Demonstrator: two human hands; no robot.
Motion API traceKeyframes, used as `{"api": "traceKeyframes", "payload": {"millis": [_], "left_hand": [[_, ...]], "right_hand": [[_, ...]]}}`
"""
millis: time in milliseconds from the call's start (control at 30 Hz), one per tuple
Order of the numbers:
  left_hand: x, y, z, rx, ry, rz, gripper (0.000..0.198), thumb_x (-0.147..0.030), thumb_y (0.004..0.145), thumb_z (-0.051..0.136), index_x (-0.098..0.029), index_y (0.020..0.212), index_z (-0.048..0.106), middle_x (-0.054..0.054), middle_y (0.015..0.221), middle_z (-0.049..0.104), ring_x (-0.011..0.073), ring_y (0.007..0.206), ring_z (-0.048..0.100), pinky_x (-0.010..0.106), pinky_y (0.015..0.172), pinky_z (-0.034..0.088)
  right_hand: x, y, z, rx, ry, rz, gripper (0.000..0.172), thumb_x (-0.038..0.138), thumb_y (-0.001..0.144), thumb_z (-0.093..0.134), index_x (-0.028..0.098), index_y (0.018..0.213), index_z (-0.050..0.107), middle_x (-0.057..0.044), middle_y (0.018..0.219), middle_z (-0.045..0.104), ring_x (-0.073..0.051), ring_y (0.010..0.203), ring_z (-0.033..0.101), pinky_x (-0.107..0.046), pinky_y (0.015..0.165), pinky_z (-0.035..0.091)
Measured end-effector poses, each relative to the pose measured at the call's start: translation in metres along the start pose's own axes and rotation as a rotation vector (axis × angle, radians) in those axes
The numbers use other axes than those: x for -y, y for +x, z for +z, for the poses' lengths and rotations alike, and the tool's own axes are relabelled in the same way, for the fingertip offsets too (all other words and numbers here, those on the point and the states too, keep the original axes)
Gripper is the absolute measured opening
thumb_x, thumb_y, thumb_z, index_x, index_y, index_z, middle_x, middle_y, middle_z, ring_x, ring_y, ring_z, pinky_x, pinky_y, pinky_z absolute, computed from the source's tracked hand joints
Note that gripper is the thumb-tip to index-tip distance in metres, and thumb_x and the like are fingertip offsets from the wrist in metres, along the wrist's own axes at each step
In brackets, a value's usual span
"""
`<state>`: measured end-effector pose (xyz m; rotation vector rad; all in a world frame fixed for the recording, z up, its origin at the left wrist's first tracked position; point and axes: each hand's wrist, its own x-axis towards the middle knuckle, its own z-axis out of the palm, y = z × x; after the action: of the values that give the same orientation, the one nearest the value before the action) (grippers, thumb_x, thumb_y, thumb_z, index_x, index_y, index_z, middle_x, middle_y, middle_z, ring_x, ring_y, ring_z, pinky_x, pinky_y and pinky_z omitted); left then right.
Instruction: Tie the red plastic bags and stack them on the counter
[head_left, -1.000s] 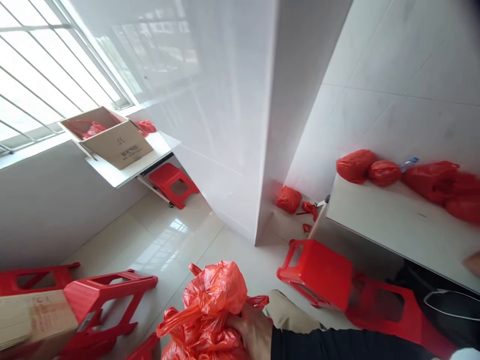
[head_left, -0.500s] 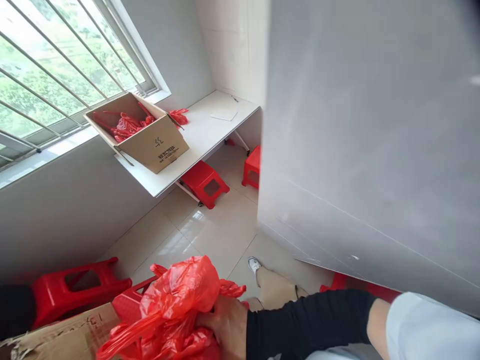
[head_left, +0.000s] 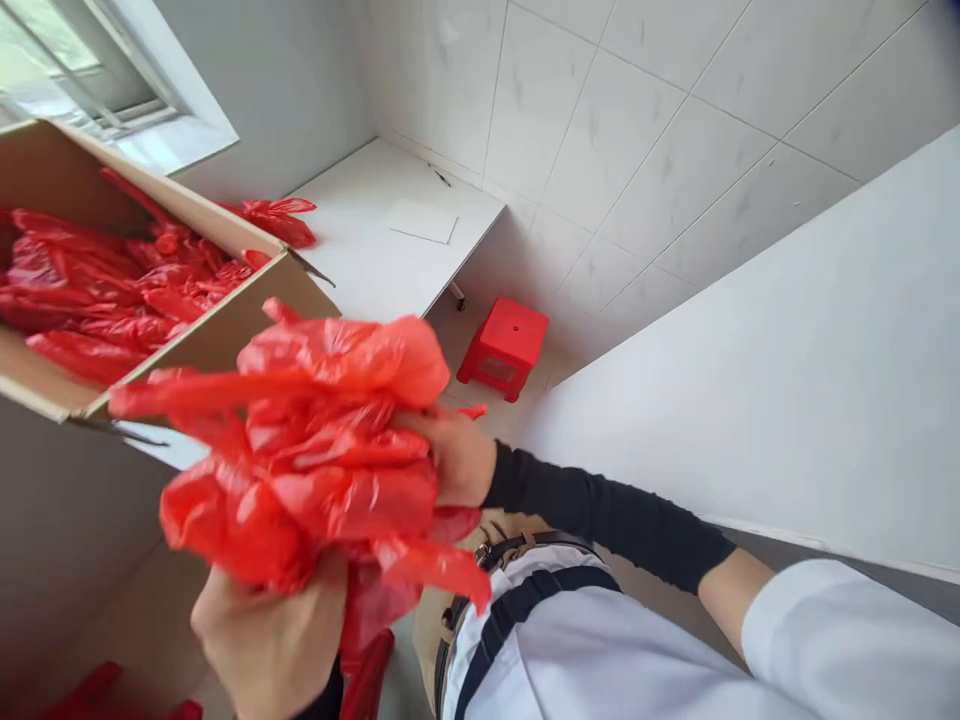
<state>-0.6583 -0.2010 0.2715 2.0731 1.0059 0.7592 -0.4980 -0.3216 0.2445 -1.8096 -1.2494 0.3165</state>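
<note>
As far as can be judged, the work is partway along. A cardboard box [head_left: 304, 290] stands open at the left on the counter [head_left: 356, 270], with many red plastic bags [head_left: 97, 280] lying loosely heaped inside. A further bundle of red bags [head_left: 330, 440] is outside the box, lifted in the person's grasp and not yet set down. One more red bag [head_left: 281, 222] lies on the counter, just beyond the box's far side.

The bundle is near the middle of the scene, on the near side of the box. Its left end overlaps the box's near corner in this view; whether the two touch, I cannot tell. The right hand [head_left: 454, 455] is clamped on the bundle's right side, its fingers mostly sunk in the plastic. The left hand [head_left: 270, 630] touches the bundle from the near side; its fingers are hidden, so how far they close cannot be told.

Farther off, a flat white sheet [head_left: 424, 222] lies on the counter, and a red stool [head_left: 510, 345] stands on the floor to the right.
</note>
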Motion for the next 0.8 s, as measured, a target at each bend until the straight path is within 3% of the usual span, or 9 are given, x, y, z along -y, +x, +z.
{"api": "traceKeyframes", "payload": {"millis": [67,167,267,333,467,633,800], "left_hand": [[-0.022,0.075,0.031,0.076,-0.155,0.146,0.013,-0.025,0.059,0.069,-0.021,0.067,0.059,-0.004,0.063,0.057,0.0193,0.064,0.056,0.032,0.059,0.046],[-0.061,0.169,0.075,0.222,-0.343,0.318,0.014,-0.016,0.062,0.066,-0.016,0.075,0.064,-0.002,0.076,0.064,0.016,0.072,0.058,0.027,0.068,0.048],[-0.087,0.236,0.113,0.318,-0.375,0.394,0.02,-0.01,0.065,0.063,-0.014,0.085,0.067,-0.001,0.08,0.067,0.0153,0.075,0.059,0.026,0.072,0.049],[-0.093,0.273,0.137,0.328,-0.377,0.404,0.023,-0.008,0.066,0.061,-0.015,0.086,0.068,-0.002,0.079,0.067,0.015,0.075,0.06,0.026,0.073,0.049],[-0.085,0.343,0.184,0.285,-0.328,0.276,0.022,-0.009,0.066,0.062,-0.018,0.085,0.067,-0.002,0.083,0.068,0.0168,0.076,0.061,0.027,0.072,0.049],[-0.065,0.418,0.233,0.218,-0.239,-0.073,0.016,-0.022,0.067,0.068,-0.019,0.083,0.065,0.0,0.08,0.067,0.019,0.072,0.059,0.029,0.067,0.048],[-0.061,0.47,0.27,0.205,-0.279,-0.197,0.025,-0.031,0.068,0.071,-0.018,0.089,0.066,0.003,0.087,0.069,0.0214,0.077,0.062,0.031,0.071,0.051]], "right_hand": [[-0.016,0.047,-0.031,-0.127,-0.055,0.021,0.049,0.039,0.078,0.072,0.019,0.119,0.056,-0.011,0.129,0.055,-0.026,0.123,0.054,-0.037,0.104,0.049],[-0.04,0.108,-0.072,-0.284,-0.142,0.032,0.047,0.044,0.079,0.07,0.019,0.117,0.059,-0.011,0.127,0.059,-0.028,0.126,0.05,-0.041,0.107,0.047],[-0.069,0.162,-0.1,-0.402,-0.161,0.04,0.046,0.048,0.074,0.072,0.018,0.108,0.063,-0.012,0.128,0.059,-0.03,0.122,0.052,-0.044,0.106,0.048],[-0.094,0.199,-0.112,-0.407,-0.145,0.049,0.04,0.047,0.073,0.073,0.02,0.101,0.064,-0.012,0.126,0.06,-0.029,0.119,0.054,-0.043,0.105,0.049],[-0.152,0.278,-0.126,-0.332,-0.051,0.039,0.032,0.042,0.075,0.073,0.022,0.098,0.065,-0.01,0.113,0.065,-0.029,0.114,0.058,-0.044,0.099,0.053],[-0.216,0.378,-0.139,-0.159,0.101,0.078,0.047,0.037,0.068,0.08,0.021,0.11,0.065,-0.012,0.124,0.06,-0.031,0.109,0.062,-0.044,0.093,0.056],[-0.257,0.44,-0.151,-0.116,0.138,0.071,0.049,0.031,0.062,0.081,0.028,0.109,0.065,-0.008,0.118,0.061,-0.032,0.105,0.063,-0.045,0.089,0.057]]}}
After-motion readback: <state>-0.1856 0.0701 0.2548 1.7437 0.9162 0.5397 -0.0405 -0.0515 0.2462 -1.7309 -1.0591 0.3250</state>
